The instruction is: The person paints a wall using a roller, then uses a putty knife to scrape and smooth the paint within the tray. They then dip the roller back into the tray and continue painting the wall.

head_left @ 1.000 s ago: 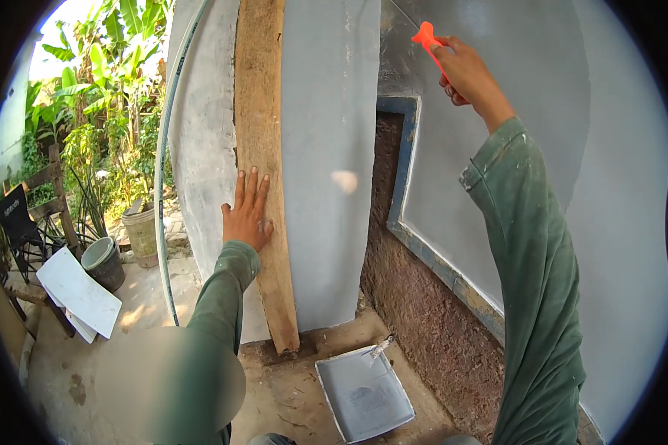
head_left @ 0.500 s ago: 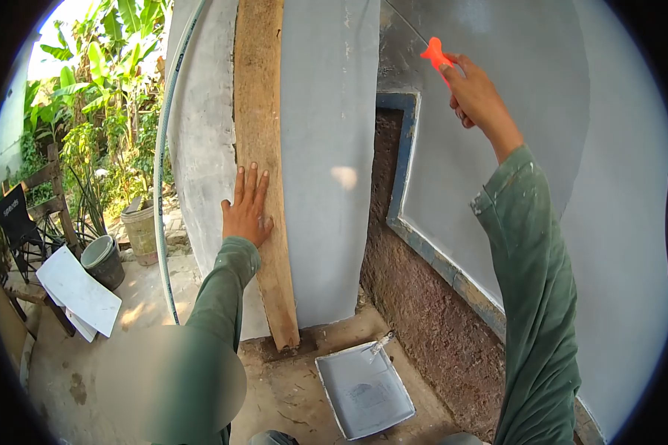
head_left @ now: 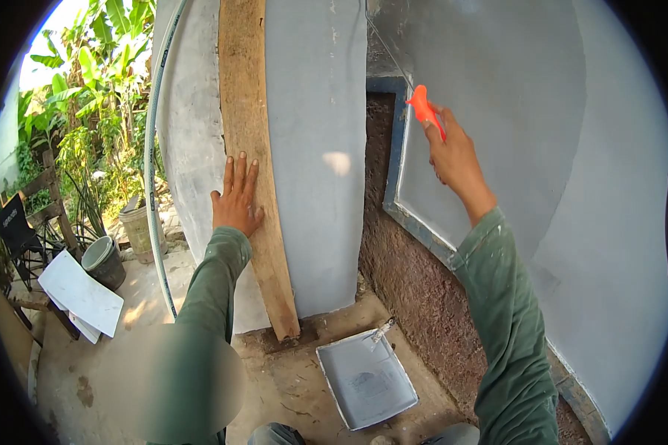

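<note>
With fingers spread, my left hand (head_left: 237, 196) lies flat against an upright wooden plank (head_left: 245, 81) that stands along the grey pillar (head_left: 312, 222). My right hand (head_left: 455, 156) is closed around the orange handle of a paint roller (head_left: 425, 109). Its thin metal rod slants up and left toward the pillar's edge, and the roller head is beyond the top of the view. Behind that hand is a grey wall (head_left: 490, 89), with darker patches on it. On the floor below sits a paint tray (head_left: 367, 378) coated in grey paint.
A pale hose (head_left: 153, 148) hangs left of the pillar. Farther left are buckets (head_left: 104, 263), white sheets (head_left: 82, 293), a black folding chair (head_left: 18, 226) and plants. A rough brown band with a blue-grey border (head_left: 423, 226) runs along the right wall's base.
My right hand has moved down and slightly left with the paint roller. My left hand stays on the plank, and the whole view has shifted a little.
</note>
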`<state>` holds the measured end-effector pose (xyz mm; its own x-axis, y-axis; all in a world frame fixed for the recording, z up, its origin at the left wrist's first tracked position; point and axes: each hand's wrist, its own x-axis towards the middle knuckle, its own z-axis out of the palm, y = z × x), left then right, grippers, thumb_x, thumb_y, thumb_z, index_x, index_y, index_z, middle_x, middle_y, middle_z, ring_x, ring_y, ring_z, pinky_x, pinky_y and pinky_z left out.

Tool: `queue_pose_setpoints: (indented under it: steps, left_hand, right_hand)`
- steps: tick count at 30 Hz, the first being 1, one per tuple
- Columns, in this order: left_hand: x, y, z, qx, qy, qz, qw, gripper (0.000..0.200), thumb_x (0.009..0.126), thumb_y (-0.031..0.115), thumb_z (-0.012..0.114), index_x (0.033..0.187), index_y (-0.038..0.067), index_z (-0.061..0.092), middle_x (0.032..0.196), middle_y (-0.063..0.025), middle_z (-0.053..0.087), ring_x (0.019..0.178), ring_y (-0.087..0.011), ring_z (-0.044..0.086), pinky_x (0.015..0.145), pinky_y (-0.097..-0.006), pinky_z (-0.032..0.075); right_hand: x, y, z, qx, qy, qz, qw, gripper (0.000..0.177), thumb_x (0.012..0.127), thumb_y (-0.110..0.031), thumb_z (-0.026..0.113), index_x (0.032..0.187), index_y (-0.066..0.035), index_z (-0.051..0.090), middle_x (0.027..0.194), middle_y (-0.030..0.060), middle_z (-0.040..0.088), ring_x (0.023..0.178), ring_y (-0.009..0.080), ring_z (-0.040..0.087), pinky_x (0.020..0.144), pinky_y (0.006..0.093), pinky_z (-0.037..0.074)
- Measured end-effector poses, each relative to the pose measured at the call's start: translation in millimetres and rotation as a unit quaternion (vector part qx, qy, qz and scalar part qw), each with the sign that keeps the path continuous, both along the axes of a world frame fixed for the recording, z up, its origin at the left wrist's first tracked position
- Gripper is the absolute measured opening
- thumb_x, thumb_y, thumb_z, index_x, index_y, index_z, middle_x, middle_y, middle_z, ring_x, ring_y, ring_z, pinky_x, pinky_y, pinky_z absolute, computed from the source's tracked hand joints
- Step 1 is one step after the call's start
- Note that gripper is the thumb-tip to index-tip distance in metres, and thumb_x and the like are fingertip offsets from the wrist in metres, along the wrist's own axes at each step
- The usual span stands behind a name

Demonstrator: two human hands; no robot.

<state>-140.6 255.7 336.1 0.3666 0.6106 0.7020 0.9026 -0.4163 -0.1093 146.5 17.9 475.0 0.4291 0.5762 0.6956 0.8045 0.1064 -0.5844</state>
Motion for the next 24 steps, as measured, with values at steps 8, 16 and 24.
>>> queue_pose_setpoints:
  steps: [8, 16, 24]
  left_hand:
    - [2.1, 0.6, -1.0, 0.007, 0.004, 0.006, 1.0, 0.11, 0.079, 0.032, 0.083, 0.166, 0.027, 0.016, 0.175, -0.0012, 0.005, 0.161, -0.0255, 0.006, 0.103, -0.0621, 0.049]
    - [2.8, 4.6, -3.6, 0.02, 0.008, 0.01, 1.0, 0.111, 0.078, 0.03, 0.083, 0.167, 0.027, 0.017, 0.175, -0.0021, 0.007, 0.161, -0.0288, 0.009, 0.098, -0.06, 0.05]
    - [3.4, 7.0, -5.0, 0.035, 0.018, 0.028, 0.999, 0.11, 0.079, 0.033, 0.082, 0.166, 0.028, 0.017, 0.175, -0.0006, 0.007, 0.161, -0.026, 0.008, 0.101, -0.0599, 0.05]
  right_hand:
    - [20.6, -23.6, -115.7, 0.016, -0.047, 0.014, 0.999, 0.044, 0.106, -0.025, 0.05, 0.148, -0.011, 0.046, 0.096, 0.0268, 0.071, 0.087, 0.048, 0.07, 0.082, 0.0507, 0.052]
    - [5.6, -58.5, -195.5, -0.078, 0.015, 0.016, 0.997, 0.049, 0.106, -0.02, 0.051, 0.153, -0.015, 0.041, 0.091, 0.0286, 0.07, 0.084, 0.0499, 0.069, 0.079, 0.053, 0.053]
    - [5.0, -93.6, -264.3, -0.089, -0.03, 0.008, 0.996, 0.052, 0.105, -0.018, 0.052, 0.155, -0.014, 0.037, 0.106, 0.0309, 0.069, 0.094, 0.0535, 0.067, 0.078, 0.0549, 0.055]
